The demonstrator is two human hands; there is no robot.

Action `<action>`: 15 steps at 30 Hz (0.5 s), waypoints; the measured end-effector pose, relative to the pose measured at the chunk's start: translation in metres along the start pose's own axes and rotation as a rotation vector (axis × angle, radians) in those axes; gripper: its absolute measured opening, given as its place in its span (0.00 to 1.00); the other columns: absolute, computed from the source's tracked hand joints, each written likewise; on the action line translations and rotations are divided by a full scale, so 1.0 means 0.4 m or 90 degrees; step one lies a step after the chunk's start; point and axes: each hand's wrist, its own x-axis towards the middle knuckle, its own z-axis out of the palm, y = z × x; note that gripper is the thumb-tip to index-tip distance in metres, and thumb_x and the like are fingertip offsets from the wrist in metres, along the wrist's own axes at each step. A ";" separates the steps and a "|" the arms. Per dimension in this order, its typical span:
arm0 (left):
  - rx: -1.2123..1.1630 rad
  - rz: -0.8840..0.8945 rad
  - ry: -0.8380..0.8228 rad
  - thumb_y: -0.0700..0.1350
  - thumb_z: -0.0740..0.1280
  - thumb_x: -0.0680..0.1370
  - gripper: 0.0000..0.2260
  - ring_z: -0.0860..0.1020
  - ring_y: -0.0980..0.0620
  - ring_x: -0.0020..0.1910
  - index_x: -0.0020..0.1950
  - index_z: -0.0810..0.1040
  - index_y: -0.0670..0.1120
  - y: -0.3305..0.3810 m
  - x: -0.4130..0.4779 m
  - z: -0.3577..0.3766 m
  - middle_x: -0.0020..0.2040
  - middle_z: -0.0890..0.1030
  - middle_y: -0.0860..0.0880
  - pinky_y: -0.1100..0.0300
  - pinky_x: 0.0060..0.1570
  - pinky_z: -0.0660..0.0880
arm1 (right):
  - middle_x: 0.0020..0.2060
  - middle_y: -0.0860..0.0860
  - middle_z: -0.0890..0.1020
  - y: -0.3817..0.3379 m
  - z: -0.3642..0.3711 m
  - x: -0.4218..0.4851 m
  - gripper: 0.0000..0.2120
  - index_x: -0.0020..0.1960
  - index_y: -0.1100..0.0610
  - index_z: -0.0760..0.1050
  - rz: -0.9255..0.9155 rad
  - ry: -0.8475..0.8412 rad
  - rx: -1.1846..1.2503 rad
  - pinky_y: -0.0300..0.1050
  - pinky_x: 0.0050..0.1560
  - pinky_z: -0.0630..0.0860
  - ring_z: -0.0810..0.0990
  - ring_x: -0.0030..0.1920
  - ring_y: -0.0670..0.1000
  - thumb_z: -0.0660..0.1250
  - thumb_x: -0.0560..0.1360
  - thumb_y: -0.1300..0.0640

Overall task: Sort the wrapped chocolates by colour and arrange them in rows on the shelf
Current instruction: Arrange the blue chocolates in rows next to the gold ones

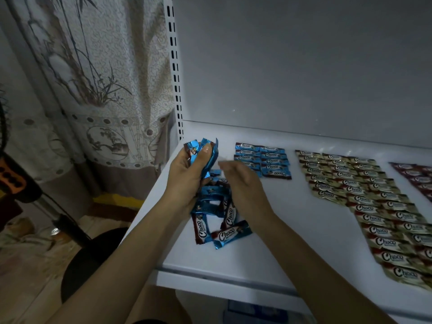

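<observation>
Head view: left hand [184, 178] grips blue chocolates [193, 146] in curled fingers; right hand [243, 185], fingers loose and empty, should next extend blue rows [271, 160].

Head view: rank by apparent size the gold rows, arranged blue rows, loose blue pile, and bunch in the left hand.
Gold rows, largest.
Loose blue pile and arranged blue rows: similar; pile nearer, partly hidden, so unranked.
Bunch in left hand, smallest.

Fingers [226, 165] of your right hand [244, 187]: motion-blurred, grip unreadable | loose blue chocolates [210, 205]: partly hidden under both your hands | bunch of blue chocolates [194, 146] in your left hand [185, 181]: count unclear | maroon chocolates [418, 176]: cut by right edge
</observation>
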 end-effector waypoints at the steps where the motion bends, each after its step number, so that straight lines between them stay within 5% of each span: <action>1: 0.026 0.014 0.004 0.46 0.64 0.80 0.05 0.81 0.56 0.36 0.52 0.78 0.48 -0.007 -0.001 0.012 0.38 0.83 0.51 0.61 0.32 0.78 | 0.47 0.44 0.80 -0.019 -0.008 0.005 0.12 0.55 0.53 0.77 -0.029 0.011 0.018 0.30 0.46 0.73 0.78 0.48 0.40 0.60 0.79 0.47; 5: 0.099 0.080 -0.013 0.47 0.64 0.80 0.04 0.81 0.42 0.50 0.51 0.78 0.50 -0.014 -0.006 0.063 0.49 0.82 0.41 0.42 0.50 0.78 | 0.47 0.45 0.82 -0.063 -0.047 0.018 0.14 0.54 0.54 0.78 -0.061 0.015 0.053 0.36 0.49 0.77 0.81 0.48 0.42 0.67 0.74 0.46; 8: 0.090 0.071 -0.035 0.47 0.63 0.80 0.05 0.80 0.38 0.53 0.51 0.78 0.50 -0.016 -0.004 0.088 0.50 0.82 0.40 0.44 0.49 0.78 | 0.50 0.49 0.83 -0.049 -0.062 0.020 0.14 0.55 0.54 0.78 0.001 0.035 0.127 0.47 0.52 0.80 0.81 0.52 0.47 0.69 0.73 0.48; 11: 0.088 0.046 -0.062 0.48 0.65 0.79 0.05 0.79 0.33 0.49 0.51 0.79 0.50 -0.022 0.002 0.087 0.50 0.81 0.35 0.36 0.48 0.76 | 0.52 0.51 0.83 -0.038 -0.076 0.014 0.19 0.56 0.56 0.78 0.038 0.019 0.229 0.45 0.50 0.80 0.81 0.55 0.49 0.71 0.69 0.48; 15: 0.072 0.015 -0.087 0.55 0.68 0.71 0.12 0.78 0.45 0.45 0.50 0.80 0.51 -0.012 0.015 0.071 0.45 0.82 0.44 0.49 0.44 0.74 | 0.52 0.52 0.83 -0.038 -0.085 0.006 0.11 0.56 0.56 0.78 0.022 0.025 0.256 0.40 0.48 0.79 0.82 0.52 0.48 0.69 0.75 0.60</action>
